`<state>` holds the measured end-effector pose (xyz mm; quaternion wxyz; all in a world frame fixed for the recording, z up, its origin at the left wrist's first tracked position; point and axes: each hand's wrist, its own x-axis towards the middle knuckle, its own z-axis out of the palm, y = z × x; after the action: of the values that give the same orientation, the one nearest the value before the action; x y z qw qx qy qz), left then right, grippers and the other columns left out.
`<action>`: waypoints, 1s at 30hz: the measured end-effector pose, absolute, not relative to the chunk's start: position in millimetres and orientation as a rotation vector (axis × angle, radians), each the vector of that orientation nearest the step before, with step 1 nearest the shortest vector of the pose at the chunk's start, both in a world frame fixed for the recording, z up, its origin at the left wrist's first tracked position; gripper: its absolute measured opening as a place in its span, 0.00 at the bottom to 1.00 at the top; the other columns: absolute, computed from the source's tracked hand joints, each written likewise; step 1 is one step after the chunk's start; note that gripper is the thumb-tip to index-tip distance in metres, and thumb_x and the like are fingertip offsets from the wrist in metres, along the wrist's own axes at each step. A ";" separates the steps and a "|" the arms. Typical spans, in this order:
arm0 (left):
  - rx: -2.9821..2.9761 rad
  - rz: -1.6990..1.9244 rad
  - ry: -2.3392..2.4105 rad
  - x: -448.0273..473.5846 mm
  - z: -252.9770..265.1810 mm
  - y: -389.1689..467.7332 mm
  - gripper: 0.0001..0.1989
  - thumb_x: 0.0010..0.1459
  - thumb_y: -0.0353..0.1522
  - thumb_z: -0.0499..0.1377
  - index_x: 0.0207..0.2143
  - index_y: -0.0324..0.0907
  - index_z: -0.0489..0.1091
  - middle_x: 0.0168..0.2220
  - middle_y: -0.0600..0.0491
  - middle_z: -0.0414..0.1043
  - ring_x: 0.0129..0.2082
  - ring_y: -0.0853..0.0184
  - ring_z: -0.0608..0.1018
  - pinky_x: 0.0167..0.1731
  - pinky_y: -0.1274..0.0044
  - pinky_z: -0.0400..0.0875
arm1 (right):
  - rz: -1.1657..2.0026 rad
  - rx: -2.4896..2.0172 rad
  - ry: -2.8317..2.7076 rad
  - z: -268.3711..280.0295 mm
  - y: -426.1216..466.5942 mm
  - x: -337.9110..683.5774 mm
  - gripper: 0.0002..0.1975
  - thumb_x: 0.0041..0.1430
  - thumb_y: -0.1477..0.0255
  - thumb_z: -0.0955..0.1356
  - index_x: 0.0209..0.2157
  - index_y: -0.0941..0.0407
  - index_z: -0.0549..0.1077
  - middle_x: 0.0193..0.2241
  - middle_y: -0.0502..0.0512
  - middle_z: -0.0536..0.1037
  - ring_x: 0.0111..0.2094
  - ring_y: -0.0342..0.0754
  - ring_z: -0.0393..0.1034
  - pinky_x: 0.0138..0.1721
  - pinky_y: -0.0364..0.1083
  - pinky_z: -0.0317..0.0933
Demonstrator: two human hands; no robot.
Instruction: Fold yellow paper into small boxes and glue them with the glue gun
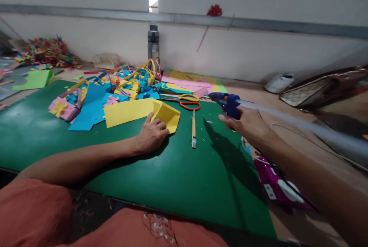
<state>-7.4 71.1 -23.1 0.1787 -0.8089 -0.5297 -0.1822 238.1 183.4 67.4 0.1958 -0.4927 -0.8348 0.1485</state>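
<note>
My left hand [153, 134] is closed on a folded piece of yellow paper [168, 115], the fingers curled at its near left edge. Behind that hand a flat yellow paper strip [126, 112] lies on the green mat. My right hand [248, 122] grips a blue hot glue gun [230, 104] above the mat's right side, its nozzle pointing left. A long clear glue stick [276, 112] sticks out of the gun's back. Between the hands lies a yellow utility knife [193, 129]. Scissors [189, 101] with red and yellow handles rest just beyond the knife.
Small paper baskets [135, 82] and blue paper [89, 111] cover the mat's back left. Coloured sheets [186, 82] lie behind the scissors. A purple power strip [276, 185] with cords sits at the right edge. A bottle [153, 44] stands by the wall, a handbag [310, 90] at right.
</note>
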 end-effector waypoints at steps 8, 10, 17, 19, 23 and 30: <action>-2.289 -0.601 -1.622 -5.9 -24.9 76.7 0.14 0.59 0.29 0.50 0.24 0.40 0.70 0.24 0.52 0.69 0.28 0.67 0.69 0.42 0.62 0.60 | 0.920 -1.277 -2.305 65.0 127.9 217.8 0.15 0.52 0.62 0.63 0.17 0.54 0.64 0.17 0.50 0.70 0.20 0.45 0.64 0.24 0.44 0.59; -2.320 -0.636 -1.650 -6.0 -26.2 75.6 0.11 0.58 0.30 0.51 0.27 0.39 0.71 0.27 0.50 0.71 0.30 0.65 0.70 0.38 0.67 0.64 | 0.906 -1.251 -2.329 63.0 118.7 215.0 0.13 0.52 0.63 0.64 0.18 0.54 0.64 0.16 0.49 0.68 0.19 0.44 0.62 0.21 0.44 0.57; -2.448 -0.791 -1.681 -11.8 -27.5 68.4 0.09 0.56 0.33 0.55 0.37 0.37 0.68 0.34 0.47 0.72 0.35 0.65 0.71 0.33 0.73 0.68 | 0.863 -1.065 -2.396 39.4 117.1 217.4 0.06 0.54 0.66 0.64 0.29 0.54 0.67 0.24 0.50 0.71 0.22 0.44 0.63 0.19 0.43 0.58; -2.469 -0.831 -1.677 -14.6 -29.4 67.7 0.08 0.56 0.30 0.54 0.38 0.37 0.68 0.35 0.47 0.72 0.35 0.65 0.72 0.34 0.73 0.69 | 0.813 -0.968 -2.433 33.1 119.3 220.5 0.05 0.54 0.67 0.65 0.31 0.53 0.68 0.24 0.49 0.72 0.22 0.45 0.64 0.19 0.43 0.59; -2.485 -0.914 -1.653 -20.0 -33.5 68.2 0.09 0.56 0.29 0.54 0.40 0.37 0.68 0.37 0.46 0.72 0.36 0.66 0.73 0.35 0.73 0.71 | 0.679 -0.947 -2.458 27.1 119.2 225.0 0.05 0.53 0.67 0.66 0.27 0.53 0.67 0.20 0.46 0.70 0.18 0.43 0.63 0.16 0.43 0.57; -2.456 -0.869 -1.491 -27.2 -28.1 71.5 0.08 0.58 0.28 0.52 0.37 0.35 0.69 0.35 0.46 0.72 0.33 0.66 0.74 0.31 0.75 0.71 | 0.612 -0.914 -2.459 31.3 114.3 222.7 0.07 0.52 0.71 0.66 0.24 0.52 0.63 0.18 0.46 0.67 0.15 0.42 0.59 0.12 0.43 0.54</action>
<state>-27.2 71.5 -28.1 0.0697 -0.8162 -0.4954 -0.2889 222.7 114.3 31.3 0.2218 -0.3309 -0.8900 0.2216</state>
